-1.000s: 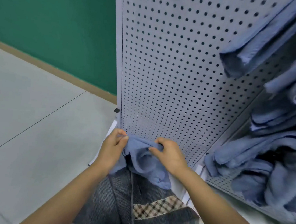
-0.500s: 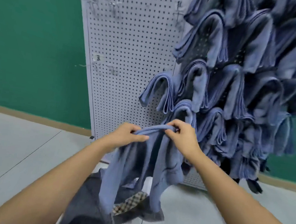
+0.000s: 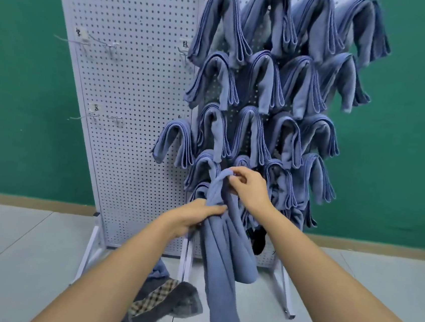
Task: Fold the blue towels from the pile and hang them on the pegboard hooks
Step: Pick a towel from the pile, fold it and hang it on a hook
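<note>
One blue towel (image 3: pixel 224 261) hangs bunched at centre. My right hand (image 3: pixel 249 189) pinches its top loop, and my left hand (image 3: pixel 192 220), at seven o'clock from it, clamps the bunch. At twelve o'clock stand two boards: the left pegboard (image 3: pixel 130 86), and the right pegboard (image 3: pixel 266 259) carrying perhaps eighteen folded towels (image 3: pixel 311 29), overlapping.

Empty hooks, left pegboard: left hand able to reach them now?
Likely yes: nothing stands between the left hand and the hooks, though it grips the blue towel along with the right hand.
</note>
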